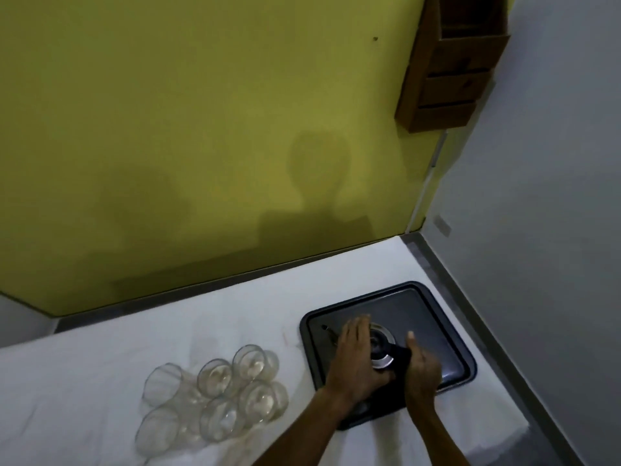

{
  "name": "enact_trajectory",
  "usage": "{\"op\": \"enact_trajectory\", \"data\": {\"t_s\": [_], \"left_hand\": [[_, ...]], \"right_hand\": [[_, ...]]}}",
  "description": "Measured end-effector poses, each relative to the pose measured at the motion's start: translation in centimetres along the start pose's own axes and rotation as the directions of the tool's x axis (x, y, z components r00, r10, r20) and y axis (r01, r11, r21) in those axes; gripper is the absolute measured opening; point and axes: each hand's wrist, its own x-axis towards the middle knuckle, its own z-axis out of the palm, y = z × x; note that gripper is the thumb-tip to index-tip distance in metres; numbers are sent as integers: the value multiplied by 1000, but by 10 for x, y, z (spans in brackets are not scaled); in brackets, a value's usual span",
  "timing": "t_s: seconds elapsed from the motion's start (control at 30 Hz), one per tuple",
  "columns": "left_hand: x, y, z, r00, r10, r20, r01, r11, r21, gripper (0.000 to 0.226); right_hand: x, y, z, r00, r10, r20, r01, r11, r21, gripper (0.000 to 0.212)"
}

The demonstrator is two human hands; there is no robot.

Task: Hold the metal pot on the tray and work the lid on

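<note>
Nearest the camera, two bare forearms are seen reaching up from the lower edge over a desk covered in white cloth. The left hand is laid over the side of a glass jug with a metal band, its fingers spread and curved against the body, apparently to steady it. The right hand is wrapped around the jug's black handle, fingers clamped on it and the thumb raised. The jug is held over the middle of a dark tray; whether its base is resting on the tray or is just above it cannot be told. A small dark item lies on the tray beside the left hand, too blurred to be named.

To the left, well apart from the tray, a cluster of clear drinking glasses is grouped on the cloth, several seemingly lying on their sides and touching one another. Open cloth is left between glasses and tray, and more behind the tray.

The tray's right edge lies near the desk's right edge, where a grey wall rises, so room there is tight. Farther back, the desk is met by a yellow-green wall, and a brown wooden rack is fixed high in the corner.
</note>
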Motion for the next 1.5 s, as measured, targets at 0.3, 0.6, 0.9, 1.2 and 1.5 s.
{"op": "enact_trajectory", "data": {"t_s": [0.3, 0.6, 0.9, 1.2, 1.5], "left_hand": [[-22, 11, -43, 915, 398, -62, -314, 800, 511, 96], [-54, 18, -98, 948, 308, -78, -181, 725, 664, 96], [-69, 3, -112, 945, 280, -169, -140, 812, 566, 86], [-68, 3, -120, 910, 335, -245, -204, 875, 440, 54], [-63, 8, -129, 900, 355, -253, -225, 875, 429, 53]], "right_hand": [[-5, -35, 8, 981, -96, 171, 105, 994, -41, 44], [-50, -103, 27, 933, -200, 298, 251, 958, -142, 46], [-65, -111, 47, 918, -246, 312, 339, 895, -291, 42], [-62, -111, 49, 908, -266, 325, 380, 850, -364, 52], [-59, -126, 50, 915, -272, 298, 371, 858, -356, 42]]}}
